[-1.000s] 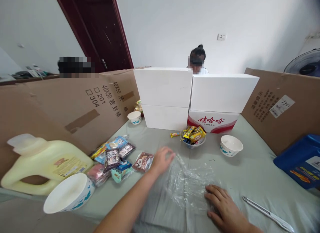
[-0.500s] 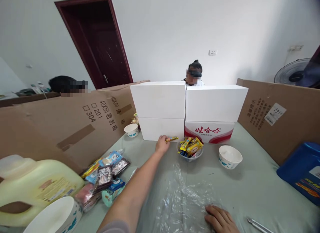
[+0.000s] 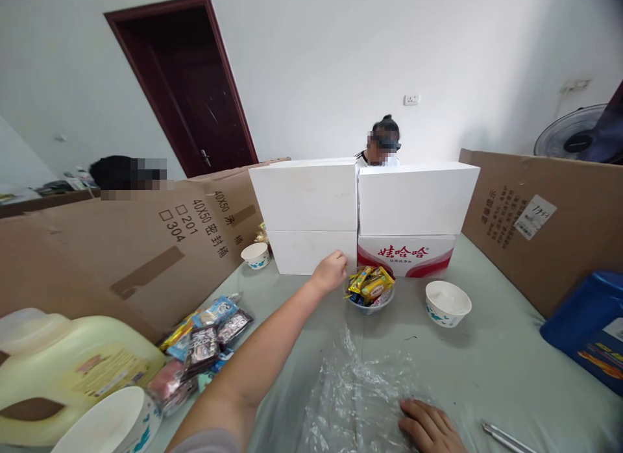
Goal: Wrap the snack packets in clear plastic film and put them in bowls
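My left hand (image 3: 331, 272) is stretched forward with its fingers closed, just left of a clear bowl (image 3: 372, 307) heaped with yellow-wrapped snacks (image 3: 376, 285). The small yellow-wrapped snack in its fingers is almost wholly covered by them. Behind this hand stands the lower white box (image 3: 311, 248). My right hand (image 3: 431, 427) lies flat at the near edge, fingers extended, touching the side of a crumpled clear plastic bag (image 3: 357, 401). It grips nothing that I can see.
White paper bowls stand at right (image 3: 448, 304), far left (image 3: 256, 256) and near left. Packaged snacks (image 3: 202, 346) lie beside a pale yellow jug (image 3: 82, 368). Cardboard walls (image 3: 549, 226) flank the table. A blue container (image 3: 588, 330) and metal tool (image 3: 506, 438) are right. Two people sit beyond.
My left hand has moved right and slightly up, toward the clear bowl's rim. The yellow-wrapped snack that stuck out of its fingers is now mostly hidden. My right hand stays put.
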`<move>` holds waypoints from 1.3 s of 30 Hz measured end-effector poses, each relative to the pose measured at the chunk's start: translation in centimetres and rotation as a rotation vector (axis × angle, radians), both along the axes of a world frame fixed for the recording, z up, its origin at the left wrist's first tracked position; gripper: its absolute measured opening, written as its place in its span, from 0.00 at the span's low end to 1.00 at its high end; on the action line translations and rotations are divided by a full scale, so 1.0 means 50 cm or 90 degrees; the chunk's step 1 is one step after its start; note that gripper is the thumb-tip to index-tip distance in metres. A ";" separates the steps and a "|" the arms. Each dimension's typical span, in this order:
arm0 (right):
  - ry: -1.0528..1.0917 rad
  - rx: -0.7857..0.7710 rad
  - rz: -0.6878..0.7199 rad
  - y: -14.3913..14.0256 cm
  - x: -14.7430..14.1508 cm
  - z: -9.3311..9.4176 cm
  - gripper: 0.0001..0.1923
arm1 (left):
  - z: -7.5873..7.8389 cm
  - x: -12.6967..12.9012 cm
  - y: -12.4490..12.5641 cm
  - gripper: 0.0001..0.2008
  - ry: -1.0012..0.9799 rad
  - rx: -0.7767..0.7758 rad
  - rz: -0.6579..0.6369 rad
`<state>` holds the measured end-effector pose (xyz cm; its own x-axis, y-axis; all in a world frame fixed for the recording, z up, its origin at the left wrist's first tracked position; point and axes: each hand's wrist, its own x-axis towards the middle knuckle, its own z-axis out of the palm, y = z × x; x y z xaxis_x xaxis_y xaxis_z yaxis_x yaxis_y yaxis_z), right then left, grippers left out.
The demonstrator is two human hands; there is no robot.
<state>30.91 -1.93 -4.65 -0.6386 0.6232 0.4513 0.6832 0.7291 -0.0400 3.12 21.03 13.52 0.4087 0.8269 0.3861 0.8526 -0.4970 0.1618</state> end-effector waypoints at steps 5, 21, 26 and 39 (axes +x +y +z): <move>0.021 -0.026 -0.001 0.000 -0.002 -0.002 0.17 | -0.006 -0.004 0.005 0.14 0.006 -0.028 -0.011; 0.027 -0.030 -0.004 -0.001 -0.003 -0.001 0.17 | -0.110 -0.011 0.056 0.22 -0.148 -0.190 -0.016; 0.038 -0.033 -0.007 -0.003 -0.003 0.003 0.17 | -0.126 -0.010 0.068 0.27 -0.264 -0.221 0.027; 0.025 -0.234 -0.072 -0.041 -0.013 0.031 0.21 | -0.161 -0.016 -0.188 0.10 -0.337 -0.105 0.023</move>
